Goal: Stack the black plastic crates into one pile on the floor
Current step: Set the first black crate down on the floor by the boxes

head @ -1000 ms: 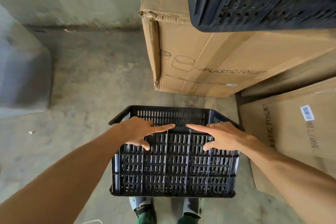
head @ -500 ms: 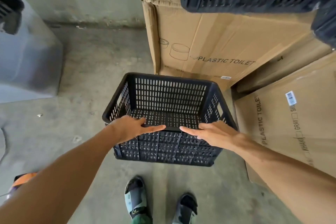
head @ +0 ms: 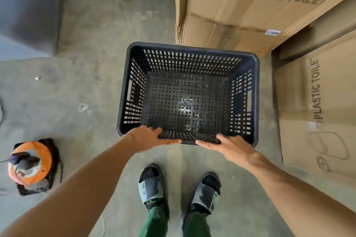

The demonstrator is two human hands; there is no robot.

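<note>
One black slatted plastic crate point(head: 190, 49) sits open side up, low on the concrete floor in front of my feet; whether it touches the floor I cannot tell. It holds nothing. My left hand point(head: 146, 137) grips the near rim left of its middle, thumb inside the wall and fingers along the outside. My right hand point(head: 231, 146) grips the same rim to the right in the same way. No other crate is in view.
Tall cardboard boxes point(head: 240, 5) stand right behind the crate, and another box point(head: 317, 102) lies close on its right. An orange cable reel point(head: 28, 165) sits on the floor at the left. A grey block point(head: 27, 9) is at the far left. My sandalled feet point(head: 152, 184) stand just behind the crate.
The crate has swung from tilted, with its side wall facing me, to level and open side up, and has gone down toward the floor. The crates on top of the boxes have left the view.
</note>
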